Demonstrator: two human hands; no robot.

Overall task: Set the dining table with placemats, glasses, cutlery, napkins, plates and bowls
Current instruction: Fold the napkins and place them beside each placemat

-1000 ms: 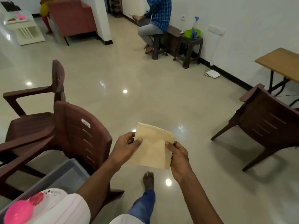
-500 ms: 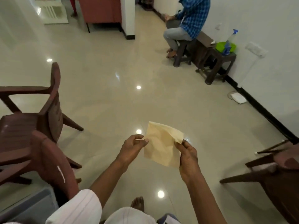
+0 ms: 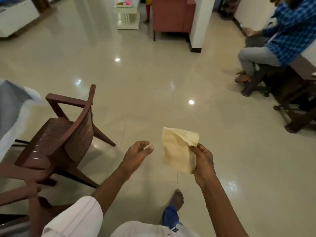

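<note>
In the head view, pinched the tan napkin by its right edge between fingers of the right hand, at five o'clock above the floor, top corner flopped over. Carried the left hand empty, fingers loosely parted, apart at the napkin's nine o'clock. Risked, likely, letting it slip or unfold from that one-sided pinch, or clipping the chair at nine o'clock.

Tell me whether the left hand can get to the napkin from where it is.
Probably yes. The left hand is open and empty beside the napkin, nothing in the gap between them. The right hand pinches the napkin's right edge, leaving its left edge free.
</note>
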